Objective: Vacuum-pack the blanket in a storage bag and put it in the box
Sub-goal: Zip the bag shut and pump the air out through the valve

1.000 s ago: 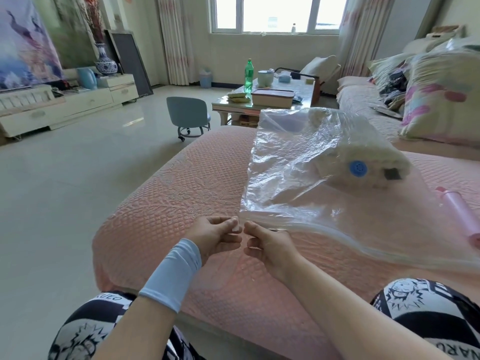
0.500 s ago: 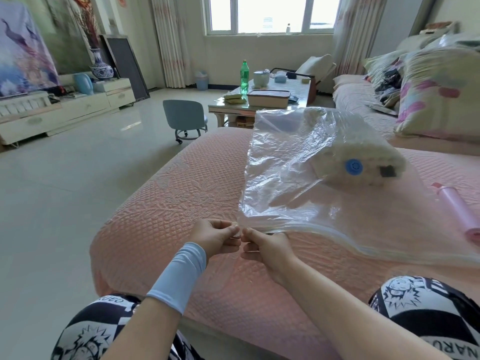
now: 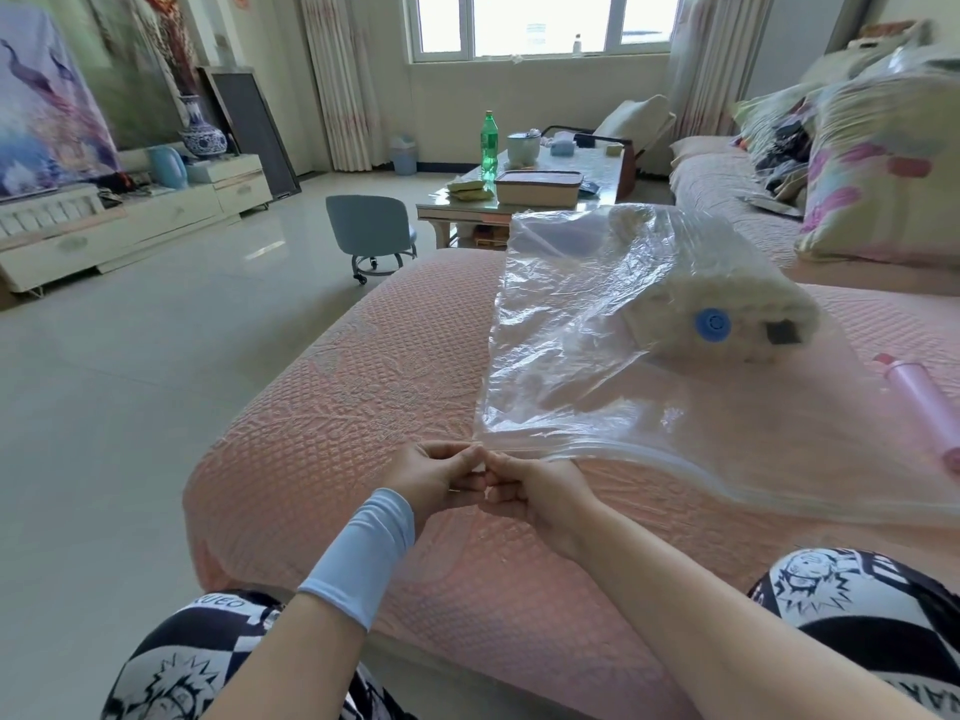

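A clear plastic storage bag [image 3: 597, 356] lies on the pink quilted sofa seat [image 3: 337, 397]. Inside its far end sits a rolled cream blanket [image 3: 727, 298], behind a blue round valve [image 3: 712, 321]. My left hand [image 3: 434, 472] and my right hand [image 3: 530, 483] meet at the bag's near left corner, fingers curled, both pinching the zip-seal edge [image 3: 623, 457]. A pink hand pump [image 3: 919, 407] lies to the right of the bag. A brown box [image 3: 537, 187] stands on the coffee table.
The coffee table [image 3: 467, 207] also holds a green bottle [image 3: 488, 145] and a cup. A small blue stool [image 3: 370, 233] stands on the tiled floor. Pillows [image 3: 883, 163] pile on the sofa at right. A TV cabinet [image 3: 130, 226] lines the left wall.
My hands have drawn closer together at the bag's corner, fingertips now touching. The camera has tilted slightly; the bag and blanket stay where they were.
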Demonstrator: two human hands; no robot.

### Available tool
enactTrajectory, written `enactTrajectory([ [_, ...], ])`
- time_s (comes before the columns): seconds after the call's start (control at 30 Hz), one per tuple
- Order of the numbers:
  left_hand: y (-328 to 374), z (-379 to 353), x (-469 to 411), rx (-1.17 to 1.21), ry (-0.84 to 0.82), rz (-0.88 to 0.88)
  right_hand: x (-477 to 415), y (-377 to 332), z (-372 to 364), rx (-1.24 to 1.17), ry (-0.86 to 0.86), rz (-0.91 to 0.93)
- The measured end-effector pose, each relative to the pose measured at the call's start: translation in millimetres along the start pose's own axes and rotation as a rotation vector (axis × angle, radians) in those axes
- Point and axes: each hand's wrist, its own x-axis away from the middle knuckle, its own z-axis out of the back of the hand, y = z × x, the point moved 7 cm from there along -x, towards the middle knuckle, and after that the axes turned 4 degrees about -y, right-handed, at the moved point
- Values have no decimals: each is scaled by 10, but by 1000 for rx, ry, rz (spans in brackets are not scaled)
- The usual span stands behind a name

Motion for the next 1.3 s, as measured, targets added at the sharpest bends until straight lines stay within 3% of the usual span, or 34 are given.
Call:
enactTrajectory([
  [0.1, 22, 5, 24, 28, -45, 40, 23, -28, -44, -44, -39, -10],
  [0.27, 48, -16, 34, -1, -15, 31, 26, -31, 71, -48, 91, 48],
  [0.47, -46, -113, -33, -2, -19, 38, 8, -16, 101, 26, 117, 120],
  [0.7, -31, -118, -48, 27, -35, 40, 13, -24, 105, -26, 123, 39],
  [0.93, -101, -169, -52, 50, 4, 64, 5, 4, 214, 36, 203, 95],
  [1.13, -101, -195, -16, 87, -14, 71, 62, 20, 181, 7, 163, 84],
  [1.3, -50, -63, 4, -39, 29, 67, 146, 80, 121, 30, 148, -8],
])
